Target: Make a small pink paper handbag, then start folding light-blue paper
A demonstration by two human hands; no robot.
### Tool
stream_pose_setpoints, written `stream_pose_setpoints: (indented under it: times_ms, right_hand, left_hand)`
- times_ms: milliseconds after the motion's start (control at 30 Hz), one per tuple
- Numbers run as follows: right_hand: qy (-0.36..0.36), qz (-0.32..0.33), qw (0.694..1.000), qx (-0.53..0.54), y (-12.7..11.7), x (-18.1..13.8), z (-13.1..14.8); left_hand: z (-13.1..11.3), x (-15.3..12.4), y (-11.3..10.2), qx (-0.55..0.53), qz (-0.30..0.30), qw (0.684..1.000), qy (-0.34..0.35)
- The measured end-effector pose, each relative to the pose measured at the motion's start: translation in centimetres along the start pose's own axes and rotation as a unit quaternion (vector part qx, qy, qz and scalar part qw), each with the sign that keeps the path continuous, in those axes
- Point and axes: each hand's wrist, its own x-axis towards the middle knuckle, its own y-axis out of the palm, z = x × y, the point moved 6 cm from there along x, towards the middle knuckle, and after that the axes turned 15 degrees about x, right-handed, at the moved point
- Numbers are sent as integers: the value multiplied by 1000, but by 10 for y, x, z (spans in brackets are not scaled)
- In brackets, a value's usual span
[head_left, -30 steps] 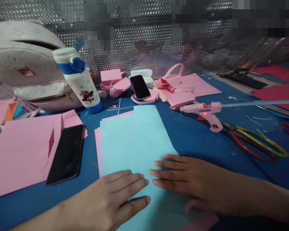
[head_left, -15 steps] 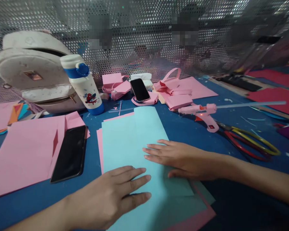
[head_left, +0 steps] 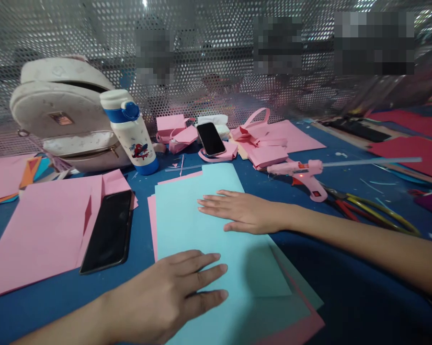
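Observation:
A light blue sheet of paper [head_left: 180, 215] lies in front of me, its right part folded over into a long flap [head_left: 221, 177]. Pink paper [head_left: 152, 220] peeks out from beneath it on the left and at the lower right. My left hand [head_left: 169, 292] rests on the lower left of the blue paper, fingers extended and a little apart. Higher up, my right hand [head_left: 244, 211] lies flat across the folded flap, fingers stretched toward the left. Neither hand grips anything.
Left of the paper lie a black phone [head_left: 108, 232] and pink sheets [head_left: 47, 230]. A bottle [head_left: 133, 134] and backpack [head_left: 65, 120] stand behind. To the right are a pink glue gun [head_left: 302, 172] and red-and-yellow-handled pliers [head_left: 374, 213]. Another phone [head_left: 211, 139] leans among pink paper pieces [head_left: 268, 155].
My right hand has slid up and to the left along the folded flap. My left hand has stayed in nearly the same place. The view has shifted slightly.

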Motion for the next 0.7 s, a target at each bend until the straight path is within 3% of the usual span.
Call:
stream_pose_setpoints:
  times_ms: [200, 300, 400, 467, 600, 700]
  right_hand:
    - [6, -38, 999, -24, -2, 2, -3]
    - [35, -130, 990, -47, -11, -4, -5]
    - [92, -250, 963, -49, -24, -13, -12]
    - [133, -293, 947, -22, -27, -19, -19]
    - [171, -314, 934, 33, -28, -25, -29]
    - [158, -304, 939, 38, -26, -24, -28]
  left_hand:
    - [0, 0, -1, 2, -11, 1000, -2]
    - [-1, -1, 1, 6, -6, 1000, 3]
    - [-1, -2, 3, 12, 2, 1000, 8]
    - [-2, -2, 3, 16, 8, 1000, 13]
    - [0, -2, 5, 18, 11, 1000, -1]
    - [10, -4, 10, 17, 3, 997, -80]
